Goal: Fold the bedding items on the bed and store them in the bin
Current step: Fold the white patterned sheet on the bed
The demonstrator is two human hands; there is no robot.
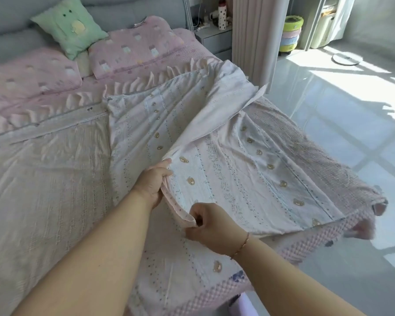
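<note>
no bin shows. both hands pinch the sheet (226, 160) edge over the bed (43, 179): left hand (154, 182) higher, right hand (205, 224) just below.

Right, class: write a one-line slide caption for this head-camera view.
Both hands, left hand and right hand, grip the edge of a bear-print blanket spread over the bed, mid-fold.
</note>
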